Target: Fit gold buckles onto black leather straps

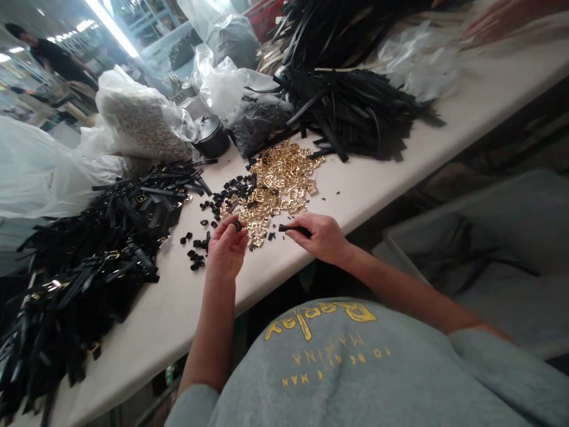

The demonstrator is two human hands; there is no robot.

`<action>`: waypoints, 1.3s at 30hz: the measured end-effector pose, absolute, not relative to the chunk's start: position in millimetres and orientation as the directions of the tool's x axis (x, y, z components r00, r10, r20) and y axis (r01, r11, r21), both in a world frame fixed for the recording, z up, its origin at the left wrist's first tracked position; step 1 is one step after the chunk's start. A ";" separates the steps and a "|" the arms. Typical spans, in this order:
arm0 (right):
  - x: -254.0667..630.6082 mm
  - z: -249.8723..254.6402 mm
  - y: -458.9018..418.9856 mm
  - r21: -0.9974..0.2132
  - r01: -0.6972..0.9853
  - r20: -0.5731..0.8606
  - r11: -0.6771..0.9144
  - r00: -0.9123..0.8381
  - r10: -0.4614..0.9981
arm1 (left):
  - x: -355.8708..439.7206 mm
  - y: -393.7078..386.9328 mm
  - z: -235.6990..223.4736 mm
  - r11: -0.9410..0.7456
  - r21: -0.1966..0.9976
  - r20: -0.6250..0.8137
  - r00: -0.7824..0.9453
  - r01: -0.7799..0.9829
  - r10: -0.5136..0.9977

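Between the thumb and fingers of my left hand [226, 249] is a small black loop [237, 226]. My right hand [324, 237] is closed round a black strap [297, 229], whose end points left toward the loop. A gap separates the strap from the loop. Just beyond both hands lies a heap of gold buckles [287, 169]. Several loose black loops [231, 193] are scattered at the heap's left side and near my left wrist.
Straps with gold buckles [120, 231] cover the table's left side. Plain black straps [364, 112] lie at the back right. Filled plastic bags [137, 112] and a dark round tin [211, 136] stand behind. A grey bin [480, 249] sits right, below the table. Another person's hand [507, 21] shows top right.
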State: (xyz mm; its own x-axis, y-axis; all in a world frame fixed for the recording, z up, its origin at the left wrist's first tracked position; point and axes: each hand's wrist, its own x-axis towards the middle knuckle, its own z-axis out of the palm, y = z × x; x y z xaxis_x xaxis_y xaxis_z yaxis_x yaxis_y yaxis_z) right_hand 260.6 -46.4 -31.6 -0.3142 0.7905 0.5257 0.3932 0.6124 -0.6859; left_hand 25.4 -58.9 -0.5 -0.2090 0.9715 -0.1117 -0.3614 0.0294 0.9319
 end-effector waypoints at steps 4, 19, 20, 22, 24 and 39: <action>247.8 -11.6 -46.6 -0.635 0.403 0.568 0.659 -0.334 0.752 | 52.3 -72.3 -4.6 0.097 0.886 -0.203 -0.192 -0.454 0.960; 218.9 -21.2 -37.6 -0.588 0.554 0.475 0.590 -0.353 0.806 | 78.1 -60.5 -28.2 0.051 0.869 -0.205 -0.263 -0.493 0.943; 216.4 -24.0 -31.0 -0.598 0.581 0.440 0.552 -0.338 0.832 | 76.9 -55.2 -30.5 0.004 0.875 -0.185 -0.325 -0.485 0.927; 218.4 -29.3 -17.2 -0.613 0.616 0.394 0.495 -0.305 0.867 | 66.1 -49.2 -33.4 -0.065 0.904 -0.137 -0.432 -0.422 0.892; 230.4 -33.4 -6.8 -0.647 0.613 0.396 0.454 -0.239 0.887 | 43.1 -51.7 -33.5 -0.081 0.948 -0.080 -0.477 -0.308 0.875; 279.4 -65.4 -10.1 -0.538 0.666 0.545 0.517 -0.193 0.816 | -120.5 -39.1 -28.8 0.266 0.684 0.177 -0.508 0.679 0.843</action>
State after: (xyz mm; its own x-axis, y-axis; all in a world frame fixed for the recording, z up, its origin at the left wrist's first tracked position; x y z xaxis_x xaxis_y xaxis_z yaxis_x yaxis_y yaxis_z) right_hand 279.4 -10.1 -65.4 -0.1931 0.8160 0.5449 0.6665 0.5166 -0.5375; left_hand -120.5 -39.1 -28.8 -0.5083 0.8429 0.1766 0.6792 0.2662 0.6840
